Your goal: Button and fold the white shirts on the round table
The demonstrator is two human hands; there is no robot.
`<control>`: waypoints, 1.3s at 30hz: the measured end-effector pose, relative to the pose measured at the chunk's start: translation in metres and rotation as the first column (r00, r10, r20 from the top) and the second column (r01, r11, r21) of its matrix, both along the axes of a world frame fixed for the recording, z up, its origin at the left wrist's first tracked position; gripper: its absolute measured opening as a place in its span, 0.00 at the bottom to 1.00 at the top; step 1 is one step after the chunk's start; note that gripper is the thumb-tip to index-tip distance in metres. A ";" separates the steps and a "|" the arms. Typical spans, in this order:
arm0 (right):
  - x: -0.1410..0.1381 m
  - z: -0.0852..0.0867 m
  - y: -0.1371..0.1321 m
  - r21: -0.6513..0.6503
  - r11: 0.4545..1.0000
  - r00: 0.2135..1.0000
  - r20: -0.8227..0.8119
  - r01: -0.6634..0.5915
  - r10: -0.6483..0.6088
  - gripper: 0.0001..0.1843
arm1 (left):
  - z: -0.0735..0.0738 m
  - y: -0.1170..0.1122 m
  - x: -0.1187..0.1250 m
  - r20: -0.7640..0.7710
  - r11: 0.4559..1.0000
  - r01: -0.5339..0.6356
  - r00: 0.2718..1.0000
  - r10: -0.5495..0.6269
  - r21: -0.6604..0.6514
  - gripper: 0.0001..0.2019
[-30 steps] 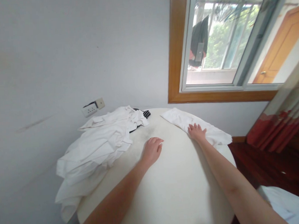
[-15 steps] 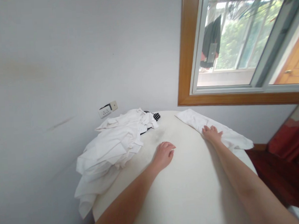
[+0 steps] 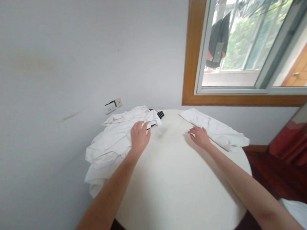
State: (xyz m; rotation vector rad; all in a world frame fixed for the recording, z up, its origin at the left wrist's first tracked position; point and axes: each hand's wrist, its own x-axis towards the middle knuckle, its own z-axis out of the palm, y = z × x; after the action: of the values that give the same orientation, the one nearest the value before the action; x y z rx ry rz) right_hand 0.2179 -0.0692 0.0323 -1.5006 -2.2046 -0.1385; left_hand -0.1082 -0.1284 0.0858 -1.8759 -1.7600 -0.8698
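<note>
My left hand (image 3: 140, 136) is over the right edge of a rumpled heap of white clothes (image 3: 110, 137), its fingers bent and apart. Whether it touches the cloth I cannot tell. My right hand (image 3: 199, 136) hovers with fingers spread near the left edge of a folded white garment (image 3: 216, 129), holding nothing. Both cloth items lie on a round white table (image 3: 183, 189). From behind the heap pokes a black-and-white striped piece of fabric (image 3: 160, 114).
A wall socket (image 3: 110, 107) sits just above the heap. Behind the table, the wall holds a wood-framed window (image 3: 188, 51). A red curtain (image 3: 296, 145) hangs at the right over a dark red floor (image 3: 272, 177). Some white cloth (image 3: 300, 213) shows at lower right.
My left hand has moved left and forward to the heap of clothes. My right hand has come off the folded garment and shifted left. The view has tilted slightly.
</note>
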 end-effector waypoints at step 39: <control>-0.002 -0.003 -0.034 -0.202 0.960 0.823 -0.566 -0.193 0.046 0.34 | -0.031 -0.072 0.183 -0.208 0.717 0.564 0.708 -0.675 -0.409 0.06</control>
State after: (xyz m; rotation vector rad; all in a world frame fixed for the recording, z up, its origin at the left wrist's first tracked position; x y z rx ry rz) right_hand 0.2160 -0.1037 0.0294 -1.2983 -1.8642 0.5783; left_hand 0.0747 -0.2004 0.0547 -2.7341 -1.0711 -0.4117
